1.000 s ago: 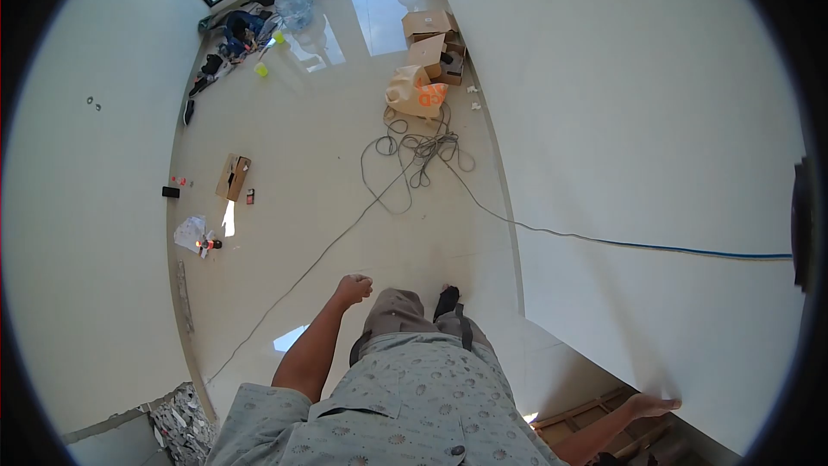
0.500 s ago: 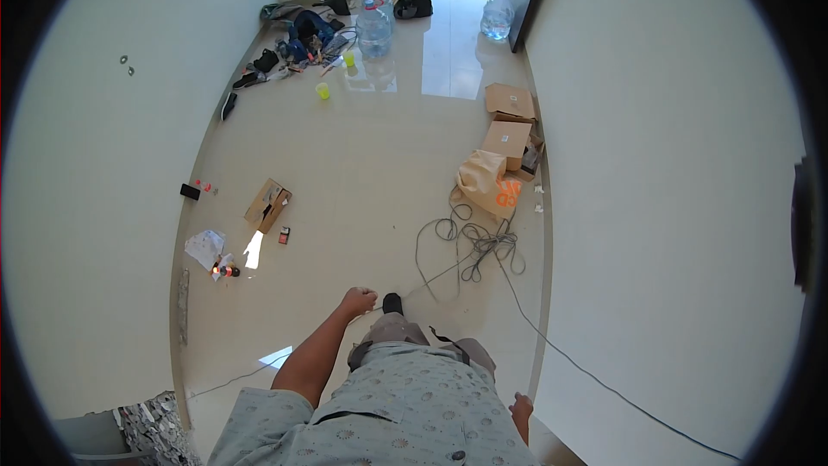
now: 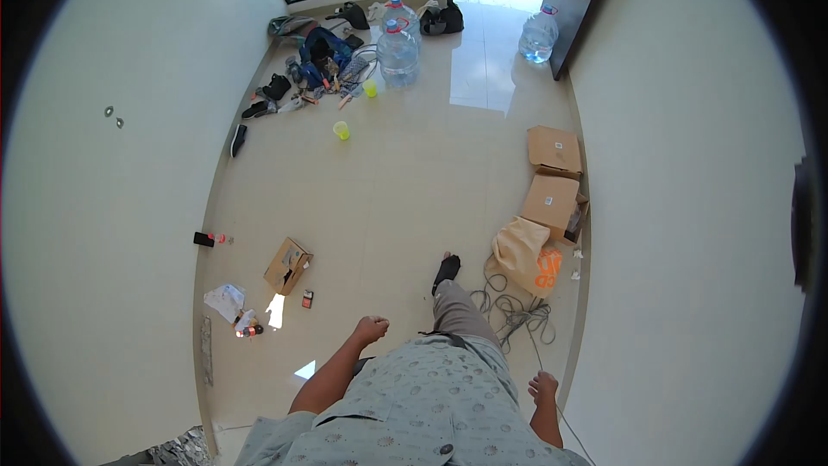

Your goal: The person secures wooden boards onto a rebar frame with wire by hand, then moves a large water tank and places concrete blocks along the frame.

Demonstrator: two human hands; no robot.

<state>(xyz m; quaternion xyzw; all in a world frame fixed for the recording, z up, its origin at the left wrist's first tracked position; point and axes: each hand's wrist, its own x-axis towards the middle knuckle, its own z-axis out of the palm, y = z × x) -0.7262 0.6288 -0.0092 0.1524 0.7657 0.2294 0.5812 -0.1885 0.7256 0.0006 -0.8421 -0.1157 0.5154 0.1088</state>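
In the head view my left hand (image 3: pixel 373 329) hangs in front of my body at the left, its fingers curled into a loose fist. No object shows in it. My right hand (image 3: pixel 543 387) is low at the right side, fingers loosely bent and partly apart, holding nothing visible. Behind that hand a grey cable (image 3: pixel 520 319) lies coiled on the floor, and one strand runs down past the hand. A foot in a black sock (image 3: pixel 446 271) is stretched forward, between the two hands. Nearest to my left hand on the floor is a small red-and-black box (image 3: pixel 308 299).
Cardboard boxes (image 3: pixel 552 198) and a tan bag (image 3: pixel 521 254) line the right wall. An open carton (image 3: pixel 288 266) and plastic wrapping (image 3: pixel 226 301) lie at left. Water jugs (image 3: pixel 398 56), a yellow-green cup (image 3: pixel 341 130) and a blue backpack (image 3: pixel 321 50) are further off, near the door (image 3: pixel 576 0).
I have stepped forward; the floor items appear lower and nearer, shifted right in view. One leg has swung ahead. My right hand has come up and forward; my left stays curled.
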